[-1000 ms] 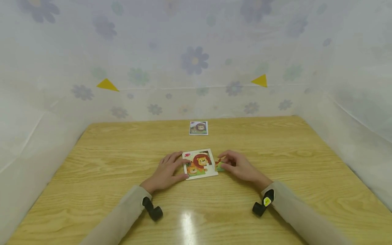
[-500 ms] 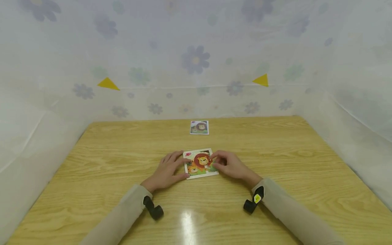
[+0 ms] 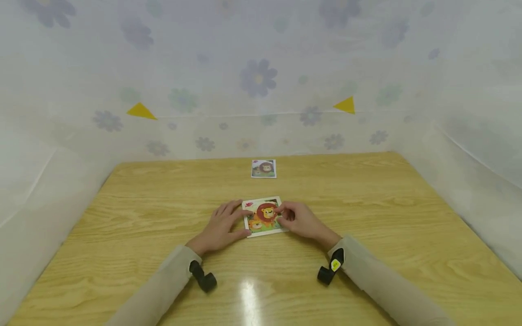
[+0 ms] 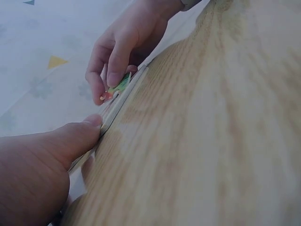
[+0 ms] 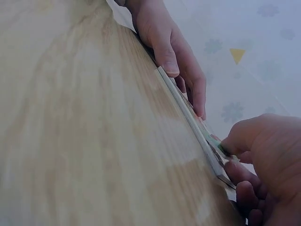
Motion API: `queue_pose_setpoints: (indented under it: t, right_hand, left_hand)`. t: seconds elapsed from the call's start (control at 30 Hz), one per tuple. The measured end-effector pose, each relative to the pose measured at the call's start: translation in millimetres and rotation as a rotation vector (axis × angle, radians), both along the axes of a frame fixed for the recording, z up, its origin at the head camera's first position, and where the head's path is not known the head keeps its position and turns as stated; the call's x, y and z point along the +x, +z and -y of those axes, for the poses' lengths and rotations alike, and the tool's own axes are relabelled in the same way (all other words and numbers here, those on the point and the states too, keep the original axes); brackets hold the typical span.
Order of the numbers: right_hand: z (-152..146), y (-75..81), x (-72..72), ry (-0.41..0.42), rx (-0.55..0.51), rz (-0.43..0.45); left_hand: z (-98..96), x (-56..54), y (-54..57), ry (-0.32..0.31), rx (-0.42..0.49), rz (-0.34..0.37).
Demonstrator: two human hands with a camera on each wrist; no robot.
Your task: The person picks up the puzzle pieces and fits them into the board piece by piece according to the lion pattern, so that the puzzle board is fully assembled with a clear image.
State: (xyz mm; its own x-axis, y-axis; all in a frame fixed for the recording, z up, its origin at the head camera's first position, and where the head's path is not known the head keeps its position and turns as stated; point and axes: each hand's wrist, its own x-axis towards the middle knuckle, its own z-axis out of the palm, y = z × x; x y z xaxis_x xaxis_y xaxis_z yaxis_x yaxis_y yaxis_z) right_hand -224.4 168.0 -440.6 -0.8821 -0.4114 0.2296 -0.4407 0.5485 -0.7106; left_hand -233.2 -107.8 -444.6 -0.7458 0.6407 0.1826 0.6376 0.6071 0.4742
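Observation:
A square jigsaw puzzle board (image 3: 265, 234) with a white border lies flat on the table, showing a lion and a smaller orange animal. My left hand (image 3: 220, 228) rests at its left side, fingers spread, with thumb and forefinger touching the border. Over the right part of the board is my right hand (image 3: 303, 221), its thumb and forefinger pinching a puzzle piece (image 4: 123, 83). This green and red piece sits tilted above the board in the left wrist view. In the head view the fingers cover most of it.
A small card (image 3: 263, 169) printed with the same lion picture lies near the far edge of the wooden table (image 3: 171, 190). Behind it hangs a pale flowered curtain (image 3: 258, 131) with two yellow triangles, and pale sheets flank both sides.
My right hand has moved left, carrying the puzzle piece from beside the board to over its right part. My left hand has stayed on the left edge.

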Motion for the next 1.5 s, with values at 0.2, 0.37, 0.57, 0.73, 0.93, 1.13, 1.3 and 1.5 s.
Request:
queue_pose_setpoints:
  t: [0.2, 0.37, 0.57, 0.73, 0.93, 1.13, 1.3, 1.5]
  right_hand:
    - [-3.4, -1.3, 5.0, -0.033, 0.05, -0.015]
    - [-2.0, 0.0, 7.0, -0.049, 0.054, -0.039]
    - [5.1, -2.8, 6.4, -0.092, 0.081, -0.076]
    - [10.7, -5.4, 8.5, -0.091, 0.113, -0.109]
    - [12.5, -4.1, 8.8, -0.063, 0.166, -0.181]
    - [11.5, -0.3, 7.6, -0.104, 0.173, -0.171]
    - [14.2, 1.3, 7.6, -0.11, 0.165, -0.174]
    - [11.9, 0.3, 7.1, -0.054, 0.15, -0.147]
  left_hand:
    - [-5.2, 0.8, -3.9, -0.014, -0.007, 0.004]
    - [-7.2, 1.4, -3.4, -0.015, 0.005, -0.001]
    - [-3.5, 2.2, -3.0, -0.013, 0.017, -0.016]
    - [1.0, 3.4, -5.3, -0.006, 0.006, 0.004]
    - [2.6, 2.1, -7.4, 0.0, 0.014, 0.005]
    - [0.3, -0.9, -3.8, -0.003, 0.014, -0.008]
    - [1.2, -2.1, -2.1, 0.001, 0.01, -0.006]
    - [2.7, -0.7, -4.0, 0.001, 0.01, -0.013]
